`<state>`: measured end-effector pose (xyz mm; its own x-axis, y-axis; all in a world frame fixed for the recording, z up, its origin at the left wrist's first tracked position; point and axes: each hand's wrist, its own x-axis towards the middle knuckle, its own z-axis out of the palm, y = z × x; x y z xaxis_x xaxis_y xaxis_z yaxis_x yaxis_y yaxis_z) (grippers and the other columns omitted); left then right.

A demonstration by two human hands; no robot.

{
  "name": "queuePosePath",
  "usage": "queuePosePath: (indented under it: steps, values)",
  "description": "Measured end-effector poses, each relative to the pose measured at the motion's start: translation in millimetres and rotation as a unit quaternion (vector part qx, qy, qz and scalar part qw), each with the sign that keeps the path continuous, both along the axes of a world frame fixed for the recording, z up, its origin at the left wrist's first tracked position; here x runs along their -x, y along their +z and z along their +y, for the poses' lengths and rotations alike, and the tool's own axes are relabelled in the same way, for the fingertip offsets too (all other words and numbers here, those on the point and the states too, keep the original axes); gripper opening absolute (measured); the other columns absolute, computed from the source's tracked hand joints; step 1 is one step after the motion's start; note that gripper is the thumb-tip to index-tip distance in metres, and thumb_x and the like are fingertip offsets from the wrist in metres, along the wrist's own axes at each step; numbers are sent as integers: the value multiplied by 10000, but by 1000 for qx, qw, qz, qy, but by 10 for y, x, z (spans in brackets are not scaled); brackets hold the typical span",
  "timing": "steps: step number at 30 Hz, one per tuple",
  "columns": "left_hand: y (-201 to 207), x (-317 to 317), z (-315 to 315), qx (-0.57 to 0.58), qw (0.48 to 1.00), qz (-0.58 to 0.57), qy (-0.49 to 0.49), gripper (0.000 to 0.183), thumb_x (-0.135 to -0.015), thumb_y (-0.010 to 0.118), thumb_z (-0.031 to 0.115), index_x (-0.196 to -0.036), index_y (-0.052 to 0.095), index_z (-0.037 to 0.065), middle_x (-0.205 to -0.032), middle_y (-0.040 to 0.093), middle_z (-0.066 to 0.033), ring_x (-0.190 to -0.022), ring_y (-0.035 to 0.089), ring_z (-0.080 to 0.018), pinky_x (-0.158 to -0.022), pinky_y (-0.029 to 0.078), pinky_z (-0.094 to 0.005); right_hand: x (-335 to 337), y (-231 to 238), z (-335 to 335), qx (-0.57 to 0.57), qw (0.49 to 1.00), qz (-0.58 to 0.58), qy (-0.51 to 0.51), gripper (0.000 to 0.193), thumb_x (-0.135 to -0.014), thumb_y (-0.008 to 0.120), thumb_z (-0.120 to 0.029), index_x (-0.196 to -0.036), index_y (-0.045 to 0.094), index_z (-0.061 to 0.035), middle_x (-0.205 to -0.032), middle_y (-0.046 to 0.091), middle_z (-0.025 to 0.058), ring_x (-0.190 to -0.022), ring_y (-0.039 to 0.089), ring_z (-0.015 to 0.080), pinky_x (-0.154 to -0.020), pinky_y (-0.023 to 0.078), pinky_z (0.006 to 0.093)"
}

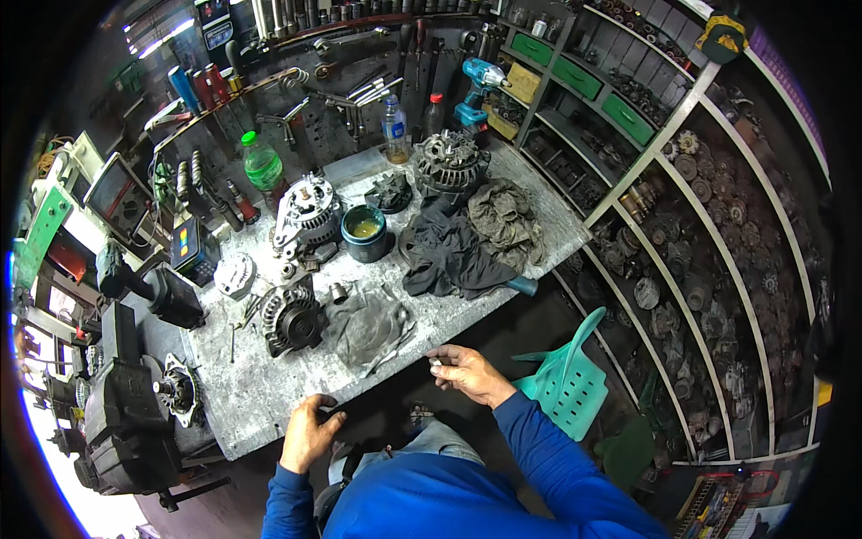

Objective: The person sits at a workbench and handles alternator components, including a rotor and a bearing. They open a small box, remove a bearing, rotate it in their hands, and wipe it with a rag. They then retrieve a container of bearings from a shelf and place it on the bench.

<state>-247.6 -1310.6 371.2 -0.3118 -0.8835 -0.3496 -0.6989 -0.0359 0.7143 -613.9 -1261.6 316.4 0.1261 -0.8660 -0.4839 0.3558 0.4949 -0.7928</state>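
Just past the table's front edge, my right hand is closed, pinching a small whitish piece too small to identify. My left hand is at the near edge of the metal-topped table, fingers loosely bent and thumb apart, with nothing visible in it. Beyond the hands lies a dark round alternator part with a black pulley-like centre. Beside it are a grey dirty cloth and a small metal sleeve. An alternator stands farther back, next to a dark cup of yellowish liquid.
A second alternator, dark rags, a green-capped bottle and a blue impact driver occupy the back. A bench vise stands left. A turquoise chair and parts-filled shelves are on the right.
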Motion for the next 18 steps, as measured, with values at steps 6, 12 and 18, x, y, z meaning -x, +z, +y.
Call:
queuePosePath:
  steps: [6,12,18]
  values:
    - [-285,230,-164,160,981,-58,-88,410,-864,815,227,-1172,665,1,-1208,652,-223,-1102,660,-452,-931,561,-502,-147,86,-428,65,994,32,78,427,-1017,736,-82,-1421,629,2,-1162,693,59,-965,705,144,-847,579,296]
    - [-510,284,-612,307,939,-91,-126,459,-877,810,266,-1247,662,37,-1324,625,-178,-1225,588,-403,-1038,498,-495,-637,155,-564,317,854,397,112,443,-945,775,-123,-1364,664,-31,-1158,619,130,-978,691,298,-875,568,411]
    - [-753,172,-732,363,923,-19,-123,548,-872,795,282,-1335,610,57,-1362,608,-181,-1246,560,-414,-1052,454,-503,-4,370,-667,126,964,206,-115,577,-959,782,-113,-1490,570,-30,-1059,676,60,-797,628,90,-706,526,271]
